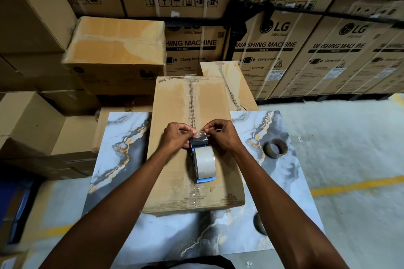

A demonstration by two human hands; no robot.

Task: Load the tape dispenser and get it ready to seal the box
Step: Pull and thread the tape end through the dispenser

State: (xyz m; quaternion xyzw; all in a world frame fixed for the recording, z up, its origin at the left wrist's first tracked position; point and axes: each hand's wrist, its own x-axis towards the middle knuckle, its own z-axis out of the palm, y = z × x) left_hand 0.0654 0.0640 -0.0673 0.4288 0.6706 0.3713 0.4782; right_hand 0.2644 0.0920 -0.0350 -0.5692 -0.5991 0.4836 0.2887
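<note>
A blue tape dispenser [199, 146] lies on top of a closed cardboard box [175, 172], with a pale roll of tape [205, 163] mounted in it. My left hand [176, 136] grips the dispenser's front end from the left. My right hand [220, 134] pinches the clear loose end of the tape [202, 135] just above the dispenser's front. Both hands meet over the box's taped centre seam.
The box rests on a marble-patterned table [122, 159]. A nearly spent tape roll [276, 147] lies at the table's right, another roll [259, 224] partly hidden by my right forearm. Stacked cartons stand behind and to the left; grey floor with a yellow line lies right.
</note>
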